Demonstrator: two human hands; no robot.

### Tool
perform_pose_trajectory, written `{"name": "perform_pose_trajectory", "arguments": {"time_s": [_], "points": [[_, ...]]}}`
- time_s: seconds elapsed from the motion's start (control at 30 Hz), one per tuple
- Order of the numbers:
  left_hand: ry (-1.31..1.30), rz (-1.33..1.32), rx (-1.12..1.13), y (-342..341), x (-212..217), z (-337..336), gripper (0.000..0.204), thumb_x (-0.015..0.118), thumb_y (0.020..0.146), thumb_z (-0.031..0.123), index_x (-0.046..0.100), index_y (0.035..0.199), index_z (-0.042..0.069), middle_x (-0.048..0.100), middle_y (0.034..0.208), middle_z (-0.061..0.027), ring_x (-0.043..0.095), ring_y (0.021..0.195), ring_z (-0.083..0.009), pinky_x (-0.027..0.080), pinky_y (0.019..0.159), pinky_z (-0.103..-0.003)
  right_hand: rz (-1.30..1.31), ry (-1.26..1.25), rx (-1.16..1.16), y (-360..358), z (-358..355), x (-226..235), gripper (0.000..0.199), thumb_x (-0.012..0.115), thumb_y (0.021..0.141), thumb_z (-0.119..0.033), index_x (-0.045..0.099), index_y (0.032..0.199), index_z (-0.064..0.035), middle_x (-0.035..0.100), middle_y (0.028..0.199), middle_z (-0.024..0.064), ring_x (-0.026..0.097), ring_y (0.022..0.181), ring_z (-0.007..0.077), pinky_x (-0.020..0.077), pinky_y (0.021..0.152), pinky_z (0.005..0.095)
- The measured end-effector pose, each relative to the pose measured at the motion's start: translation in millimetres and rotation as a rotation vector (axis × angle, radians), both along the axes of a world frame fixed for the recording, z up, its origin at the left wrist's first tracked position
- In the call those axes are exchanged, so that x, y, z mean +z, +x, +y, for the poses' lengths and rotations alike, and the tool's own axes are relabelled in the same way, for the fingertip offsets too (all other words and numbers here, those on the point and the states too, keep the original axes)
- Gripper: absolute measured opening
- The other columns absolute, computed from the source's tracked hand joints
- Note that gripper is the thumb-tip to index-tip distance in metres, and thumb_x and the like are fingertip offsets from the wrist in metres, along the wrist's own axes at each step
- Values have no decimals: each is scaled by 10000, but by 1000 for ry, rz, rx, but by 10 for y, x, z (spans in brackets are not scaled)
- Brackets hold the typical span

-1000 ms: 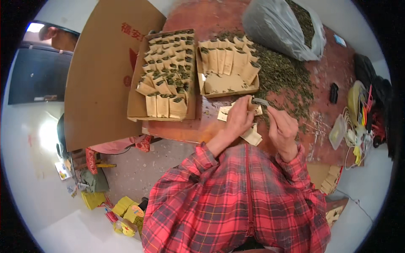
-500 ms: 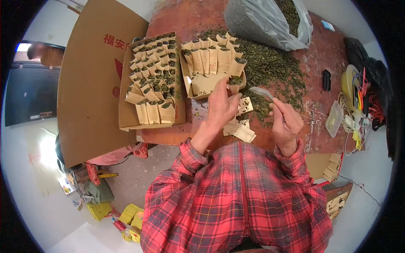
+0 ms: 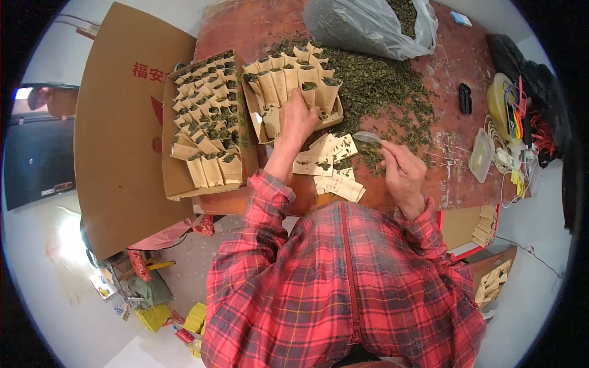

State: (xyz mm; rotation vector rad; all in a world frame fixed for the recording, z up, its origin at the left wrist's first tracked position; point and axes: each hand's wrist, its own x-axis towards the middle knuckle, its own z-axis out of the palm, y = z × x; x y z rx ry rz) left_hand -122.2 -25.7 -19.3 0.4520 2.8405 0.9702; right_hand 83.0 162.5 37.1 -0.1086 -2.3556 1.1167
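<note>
My left hand (image 3: 299,118) is closed around a small brown paper bag (image 3: 308,93) with dark green leaves showing at its open top. It holds the bag upright in a shallow cardboard box (image 3: 333,120), against rows of similar filled bags (image 3: 277,86). My right hand (image 3: 405,170) grips the handle of a pale scoop-like spoon (image 3: 367,137), level over the table's near side. Between the hands, flat paper bags (image 3: 341,186) lie in a loose stack, leaf bits scattered on top. Behind the spoon spreads a heap of dried leaves (image 3: 383,86).
A larger carton (image 3: 173,186) packed with filled bags stands at the left, its tall flap (image 3: 116,135) raised. At the back sits a grey plastic sack (image 3: 362,30) of leaves. A black case (image 3: 465,99), a clear tub (image 3: 481,156) and tangled cords lie right.
My left hand has carried the paper bag leftward, away from the spoon, into the box beside the other bags. The spoon in my right hand now points over the flat bags' edge.
</note>
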Motion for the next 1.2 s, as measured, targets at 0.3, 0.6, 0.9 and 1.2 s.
{"name": "perform_pose_trajectory", "arguments": {"time_s": [0.3, 0.6, 0.9, 1.2], "points": [[-44, 11, -17, -64, -54, 95, 523, 787, 842, 219, 545, 1191, -86, 701, 988, -346, 684, 980, -507, 537, 871, -529, -60, 9, -25, 25, 27, -142, 182, 667, 940, 50, 741, 1103, 22, 734, 848, 99, 701, 639, 131, 531, 555, 251], [51, 123, -21, 83, -10, -69, 547, 797, 820, 134, 550, 1261, -74, 696, 1014, -295, 683, 969, -461, 544, 863, -509, -78, -9, -32, 12, 46, -215, 172, 676, 945, 30, 746, 1102, 9, 732, 848, 97, 690, 639, 127, 531, 558, 252], [216, 220, -336, 1132, 70, -613, 579, 706, 749, -77, 568, 1305, 0, 635, 1144, -205, 588, 1065, -386, 494, 925, -466, -91, -21, -46, 45, 93, -357, 166, 683, 946, 20, 747, 1099, 11, 735, 846, 99, 689, 645, 126, 530, 558, 256], [-116, 87, -367, 1225, -203, -760, 678, 838, 659, -29, 604, 1289, 61, 576, 1227, -172, 520, 1130, -405, 452, 971, -487, -108, 2, -9, 53, 59, -411, 175, 681, 948, 18, 747, 1110, 7, 741, 869, 104, 689, 645, 128, 527, 562, 255]]}}
